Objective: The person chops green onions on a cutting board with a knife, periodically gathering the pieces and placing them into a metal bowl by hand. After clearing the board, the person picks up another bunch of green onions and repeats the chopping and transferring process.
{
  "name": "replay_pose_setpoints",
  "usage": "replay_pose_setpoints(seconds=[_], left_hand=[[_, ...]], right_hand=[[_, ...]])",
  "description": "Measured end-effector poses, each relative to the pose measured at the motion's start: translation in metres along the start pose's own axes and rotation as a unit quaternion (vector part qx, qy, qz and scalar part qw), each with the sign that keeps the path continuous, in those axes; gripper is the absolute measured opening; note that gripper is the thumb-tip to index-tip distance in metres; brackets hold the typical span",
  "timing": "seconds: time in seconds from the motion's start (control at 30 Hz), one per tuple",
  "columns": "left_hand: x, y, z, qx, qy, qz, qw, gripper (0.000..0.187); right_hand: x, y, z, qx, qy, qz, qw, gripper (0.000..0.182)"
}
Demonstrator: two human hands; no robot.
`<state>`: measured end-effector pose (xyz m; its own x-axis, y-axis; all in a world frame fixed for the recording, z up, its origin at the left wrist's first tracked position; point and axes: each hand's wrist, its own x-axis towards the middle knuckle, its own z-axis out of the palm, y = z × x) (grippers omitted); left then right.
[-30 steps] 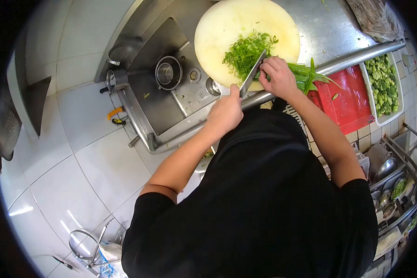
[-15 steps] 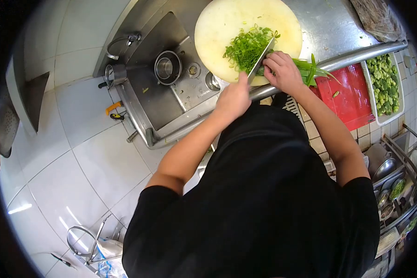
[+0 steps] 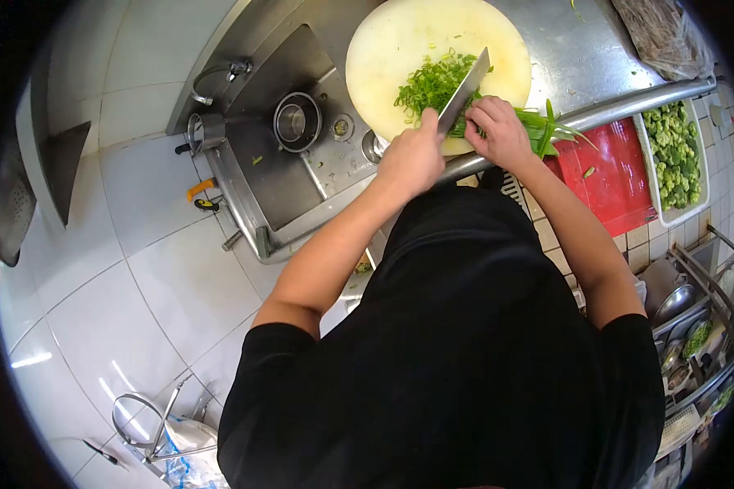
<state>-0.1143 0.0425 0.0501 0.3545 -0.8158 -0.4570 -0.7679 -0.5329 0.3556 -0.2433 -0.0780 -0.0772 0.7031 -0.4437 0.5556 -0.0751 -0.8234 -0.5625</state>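
My left hand (image 3: 414,159) is wrapped round the handle of a kitchen knife (image 3: 466,91), its wide blade slanting up and to the right over the board. My right hand (image 3: 499,132) is closed on a bunch of scallions (image 3: 544,129), fingers curled beside the blade. The long green ends stick out to the right past the board. A pile of chopped scallions (image 3: 429,86) lies left of the blade on the round, pale cutting board (image 3: 375,49).
Left of the board is a steel sink (image 3: 277,196) with a round metal pot (image 3: 297,121) in it and a tap (image 3: 239,68) behind. A red board (image 3: 607,175) and a white tub of cut broccoli (image 3: 673,155) are on the right. A steel rail (image 3: 636,99) edges the counter.
The knife blade has lifted and shifted slightly up and right, showing more of its flat side. My right hand still holds the scallions in nearly the same place.
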Motion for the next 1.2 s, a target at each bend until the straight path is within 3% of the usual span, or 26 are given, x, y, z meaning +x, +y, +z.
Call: replay_pose_setpoints(seconds=[0.07, 0.2, 0.33, 0.47, 0.63, 0.83, 0.93, 1.07, 1.13, 1.2], left_hand=[[-0.024, 0.003, -0.01, 0.012, -0.028, -0.019, 0.999, 0.025], [-0.006, -0.017, 0.035, -0.036, -0.016, -0.032, 0.999, 0.026], [-0.019, -0.005, 0.005, 0.019, -0.036, -0.02, 0.999, 0.024], [-0.018, -0.018, 0.04, -0.014, -0.013, -0.056, 0.998, 0.022], [-0.006, -0.001, 0.009, -0.004, 0.006, -0.005, 1.0, 0.021], [-0.047, -0.009, 0.01, -0.024, -0.05, -0.056, 0.997, 0.024], [-0.007, -0.011, 0.04, -0.047, 0.006, -0.026, 0.999, 0.026], [-0.011, -0.007, 0.024, -0.04, -0.016, -0.026, 0.999, 0.03], [-0.019, -0.017, 0.039, -0.056, -0.029, -0.071, 0.995, 0.031], [-0.005, -0.027, 0.037, -0.06, -0.009, -0.043, 0.997, 0.031]], right_hand=[[-0.001, -0.001, 0.0, -0.003, 0.003, 0.005, 1.0, 0.018], [-0.003, -0.003, -0.001, 0.003, -0.001, 0.003, 1.0, 0.017], [-0.002, -0.002, 0.002, -0.013, 0.001, -0.005, 1.0, 0.017], [-0.003, -0.002, 0.003, -0.016, 0.011, 0.002, 1.0, 0.017], [-0.001, 0.001, -0.006, 0.002, 0.011, -0.008, 1.0, 0.022], [-0.006, 0.002, -0.002, 0.012, -0.001, -0.005, 1.0, 0.023], [-0.006, 0.001, -0.001, 0.013, -0.007, 0.005, 1.0, 0.024], [-0.001, 0.005, -0.002, 0.0, 0.009, -0.014, 1.0, 0.023], [-0.006, 0.004, -0.002, 0.014, -0.026, 0.011, 1.0, 0.026], [-0.004, 0.0, -0.012, -0.01, -0.034, 0.007, 0.999, 0.027]])
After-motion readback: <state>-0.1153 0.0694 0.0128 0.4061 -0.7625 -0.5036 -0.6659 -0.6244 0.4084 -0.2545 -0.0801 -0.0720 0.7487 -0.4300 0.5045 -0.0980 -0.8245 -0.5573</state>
